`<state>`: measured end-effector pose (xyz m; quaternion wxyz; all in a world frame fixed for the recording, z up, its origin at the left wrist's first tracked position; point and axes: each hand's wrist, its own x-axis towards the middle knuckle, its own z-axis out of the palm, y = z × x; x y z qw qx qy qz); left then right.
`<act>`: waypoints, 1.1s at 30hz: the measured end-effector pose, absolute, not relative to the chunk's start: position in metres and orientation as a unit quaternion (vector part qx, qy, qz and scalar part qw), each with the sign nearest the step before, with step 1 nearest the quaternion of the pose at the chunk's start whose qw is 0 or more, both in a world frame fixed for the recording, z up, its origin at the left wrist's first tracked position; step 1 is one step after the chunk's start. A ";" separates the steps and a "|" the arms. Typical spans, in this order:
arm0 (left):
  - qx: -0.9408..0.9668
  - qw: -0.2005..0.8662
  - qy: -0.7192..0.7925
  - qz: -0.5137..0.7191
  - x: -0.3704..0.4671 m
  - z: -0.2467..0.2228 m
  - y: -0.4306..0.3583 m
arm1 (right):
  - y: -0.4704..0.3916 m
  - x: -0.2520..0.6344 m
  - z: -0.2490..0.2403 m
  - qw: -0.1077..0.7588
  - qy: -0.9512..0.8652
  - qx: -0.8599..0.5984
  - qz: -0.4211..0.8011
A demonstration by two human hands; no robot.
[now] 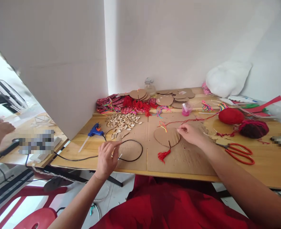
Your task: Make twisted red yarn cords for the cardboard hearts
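On a table (269, 173), a cardboard disc (163, 136) with a red tassel (164, 156) lies flat, seemingly light, stiff but creasable, best held by its rim; right hand (189, 132) pinches there, left hand (108, 157) curls near black cord (142, 149); whether either grip holds anything, cannot tell

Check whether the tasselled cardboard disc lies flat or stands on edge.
Flat: the disc shows its round face upward on the cardboard sheet.

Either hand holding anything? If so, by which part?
Cannot be told for either: the right hand is at the right edge of the cardboard disc, the left hand at the black cable loop.
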<state>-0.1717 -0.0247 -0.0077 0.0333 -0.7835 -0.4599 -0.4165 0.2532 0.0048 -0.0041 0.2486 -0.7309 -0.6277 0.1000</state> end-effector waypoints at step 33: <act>-0.408 -0.446 -0.537 -0.588 -0.116 0.141 0.135 | 0.004 0.242 -0.038 0.354 -0.687 -0.620 0.136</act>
